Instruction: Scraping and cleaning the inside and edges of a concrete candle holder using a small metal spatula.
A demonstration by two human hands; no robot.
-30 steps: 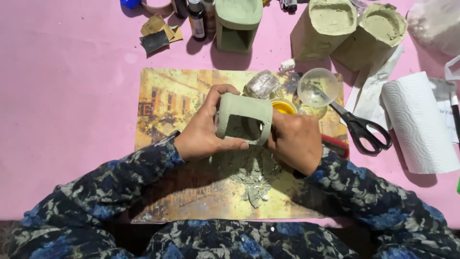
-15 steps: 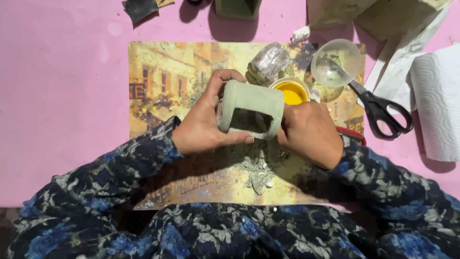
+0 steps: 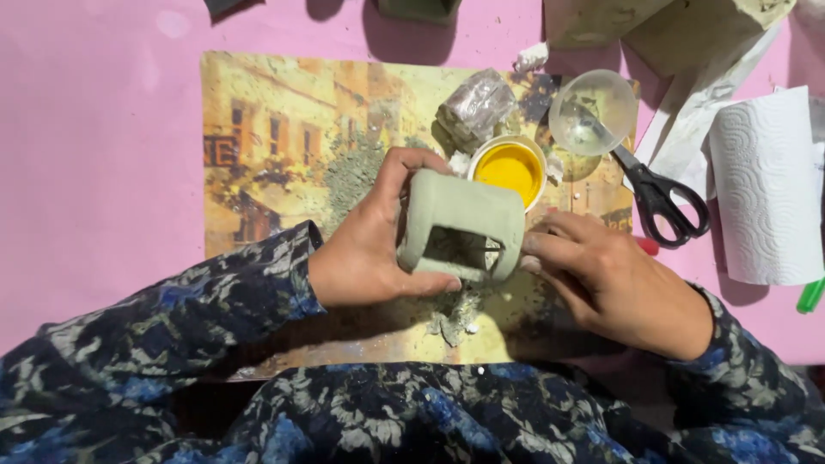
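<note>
Above the mat: a hollow grey-green clay piece (image 3: 461, 225), boxy with rounded corners and a rectangular opening facing the camera, held just over the picture mat (image 3: 275, 137).
Left grip: the left hand (image 3: 369, 253) is closed around the clay piece, thumb under its lower edge, fingers curled over its top left corner.
Right grip: the right hand (image 3: 619, 279) pinches a thin dark tool (image 3: 491, 250) whose tip reaches into the opening; fingertips lie against the piece's right side.
Under the piece: grey clay crumbs (image 3: 454, 320) scattered on the mat.
Yellow cup: a small white round cup (image 3: 509, 168) just behind the piece, filled with yellow liquid.
Wrapped block: a lump in clear wrap (image 3: 475, 106), touching the cup's far rim.
Clear dish: a round transparent bowl (image 3: 593, 112) right of the cup; contents cannot be told.
Scissors: black-handled scissors (image 3: 657, 199) beside the dish, blades reaching toward it.
Paper roll: a white embossed towel roll (image 3: 765, 198) at the right, lying on the pink table (image 3: 94, 172).
Far edge: grey-green blocky shapes (image 3: 662, 26), cut off by the frame.
</note>
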